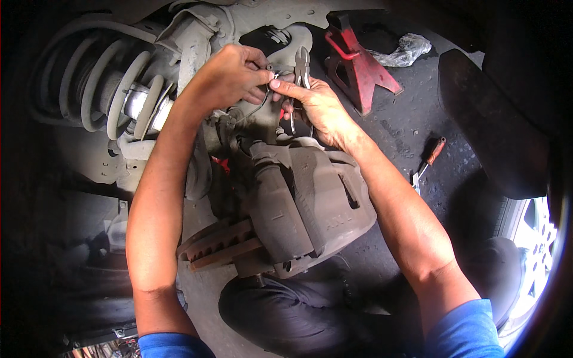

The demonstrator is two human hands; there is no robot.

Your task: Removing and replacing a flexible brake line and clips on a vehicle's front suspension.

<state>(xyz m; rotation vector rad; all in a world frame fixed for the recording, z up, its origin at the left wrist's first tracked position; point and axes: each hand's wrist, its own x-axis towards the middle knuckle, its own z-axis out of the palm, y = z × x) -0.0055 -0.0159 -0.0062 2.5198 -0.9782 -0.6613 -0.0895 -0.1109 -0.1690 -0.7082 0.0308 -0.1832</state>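
Observation:
Above the brake caliper [310,203], my two hands meet fingertip to fingertip. My left hand [230,77] is closed in a pinch on a thin dark wire [261,106], which curves down toward the suspension parts. A tiny bright piece shows at the fingertips, too small to name. Diagonal cutting pliers [302,62] rest in my right hand [325,110], jaws pointing up and handles partly hidden by the fingers. The right thumb reaches to the left fingertips. Below the caliper, a rusty brake disc [224,244] shows its vented edge.
A coil spring [122,89] with its shock absorber stands at left. Beyond my right hand are a red jack stand [358,68] and crumpled clear plastic [409,51]. A tool with an orange-red handle [437,151] lies on the floor; a wheel [531,256] stands at right.

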